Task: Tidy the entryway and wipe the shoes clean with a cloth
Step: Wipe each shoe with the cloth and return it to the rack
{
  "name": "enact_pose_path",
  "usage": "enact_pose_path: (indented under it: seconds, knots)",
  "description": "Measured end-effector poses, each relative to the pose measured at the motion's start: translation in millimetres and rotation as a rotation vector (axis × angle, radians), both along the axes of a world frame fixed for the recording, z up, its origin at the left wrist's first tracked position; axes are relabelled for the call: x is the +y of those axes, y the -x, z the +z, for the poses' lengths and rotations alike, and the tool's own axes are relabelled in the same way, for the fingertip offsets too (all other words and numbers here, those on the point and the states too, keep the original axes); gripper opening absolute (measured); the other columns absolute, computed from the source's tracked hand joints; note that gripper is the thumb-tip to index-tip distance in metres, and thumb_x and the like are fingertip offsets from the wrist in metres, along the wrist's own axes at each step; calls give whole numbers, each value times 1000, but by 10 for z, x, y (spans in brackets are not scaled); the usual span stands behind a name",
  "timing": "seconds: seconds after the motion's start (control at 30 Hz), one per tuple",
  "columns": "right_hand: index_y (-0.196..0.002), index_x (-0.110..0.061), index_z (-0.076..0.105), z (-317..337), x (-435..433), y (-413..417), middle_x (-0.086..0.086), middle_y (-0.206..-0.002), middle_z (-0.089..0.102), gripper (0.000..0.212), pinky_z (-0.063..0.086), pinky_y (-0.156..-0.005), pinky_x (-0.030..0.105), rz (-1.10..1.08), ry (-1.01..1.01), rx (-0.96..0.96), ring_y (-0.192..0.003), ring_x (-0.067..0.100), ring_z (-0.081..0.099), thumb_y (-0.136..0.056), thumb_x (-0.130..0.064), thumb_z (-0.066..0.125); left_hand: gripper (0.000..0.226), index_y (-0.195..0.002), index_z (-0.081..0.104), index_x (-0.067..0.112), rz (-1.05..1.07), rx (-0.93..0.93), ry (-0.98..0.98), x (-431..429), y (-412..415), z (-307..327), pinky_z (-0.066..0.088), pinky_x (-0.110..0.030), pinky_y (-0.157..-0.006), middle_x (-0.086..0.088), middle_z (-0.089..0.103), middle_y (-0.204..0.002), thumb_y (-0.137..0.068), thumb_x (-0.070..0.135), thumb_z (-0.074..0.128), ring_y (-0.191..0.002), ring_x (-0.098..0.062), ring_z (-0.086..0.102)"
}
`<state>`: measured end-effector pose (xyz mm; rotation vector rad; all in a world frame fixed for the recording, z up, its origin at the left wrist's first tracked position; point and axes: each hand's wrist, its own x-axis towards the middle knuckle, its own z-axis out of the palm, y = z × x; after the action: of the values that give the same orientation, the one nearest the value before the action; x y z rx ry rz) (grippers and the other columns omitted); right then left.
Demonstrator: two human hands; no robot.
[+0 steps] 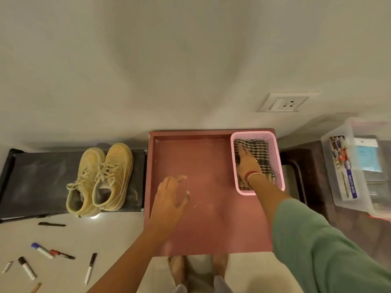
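Note:
A pair of tan lace-up shoes (100, 177) stands side by side on a low black rack (36, 178) at the left. A checked cloth (262, 157) lies in a pink mesh basket (276, 159) at the back right corner of a reddish table (207, 218). My right hand (246, 163) reaches into the basket and lies flat on the cloth with fingers straight. My left hand (169, 195) hovers over the middle of the table with fingers loosely spread and holds nothing.
Several markers and pens (42, 250) lie scattered on the white floor at the lower left. A clear plastic storage box (359, 166) with packets stands at the right. A wall socket (285, 102) sits above the table. My bare feet (177, 269) show below the table's front edge.

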<state>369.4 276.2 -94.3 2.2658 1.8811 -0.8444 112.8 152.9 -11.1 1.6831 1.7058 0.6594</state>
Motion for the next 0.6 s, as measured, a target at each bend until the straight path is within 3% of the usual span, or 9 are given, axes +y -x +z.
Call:
enact_pose_path:
  seconds: [0.13, 0.2, 0.27, 0.37, 0.43, 0.6]
  knots:
    - [-132, -16, 49, -57, 94, -72, 19, -120, 56, 52, 51, -84, 46, 91, -173, -162, -105, 39, 52, -84, 4, 43, 37, -121, 49, 34, 36, -29, -21, 35, 95, -190, 40, -40, -97, 12, 50, -118, -86, 45, 48, -113, -11, 47]
    - [-115, -16, 61, 99, 183, -146, 19, -106, 64, 42, 51, -83, 43, -71, -284, -113, -97, 37, 57, -80, -2, 44, 38, -122, 49, 29, 125, -10, -71, 38, 260, -181, 41, -46, -97, 5, 52, -119, -85, 38, 49, -114, -19, 48]
    - [-101, -13, 63, 388, 155, -143, 19, -99, 62, 35, 48, -80, 37, -277, -475, 20, -92, 36, 57, -76, -12, 39, 43, -122, 50, 18, 263, 70, -137, -26, 541, -153, 40, -47, -96, -4, 50, -120, -80, 27, 50, -115, -24, 45]
    - [-93, -2, 57, 973, -225, 148, 20, -91, 54, 30, 35, -78, 29, -285, -805, 281, -87, 30, 48, -74, -9, 35, 54, -124, 47, 9, 388, 337, -182, -257, 1095, -219, 34, -55, -102, -16, 44, -130, -70, 12, 54, -127, -33, 36]
    - [-96, 3, 57, 1251, -560, 421, 17, -89, 52, 32, 31, -77, 23, -223, -885, 354, -85, 27, 45, -75, -6, 34, 61, -128, 45, 8, 295, 583, -122, -451, 1431, -429, 24, -64, -108, -19, 40, -138, -69, 11, 57, -136, -39, 28]
    - [-108, -1, 60, 790, -1149, 1041, 20, -93, 54, 38, 38, -79, 41, 178, -928, 168, -83, 33, 46, -75, -2, 40, 104, -147, 33, 9, -5, 994, 65, -722, 2016, -1012, 5, -71, -109, -18, 29, -153, -60, 38, 84, -145, -37, 13]
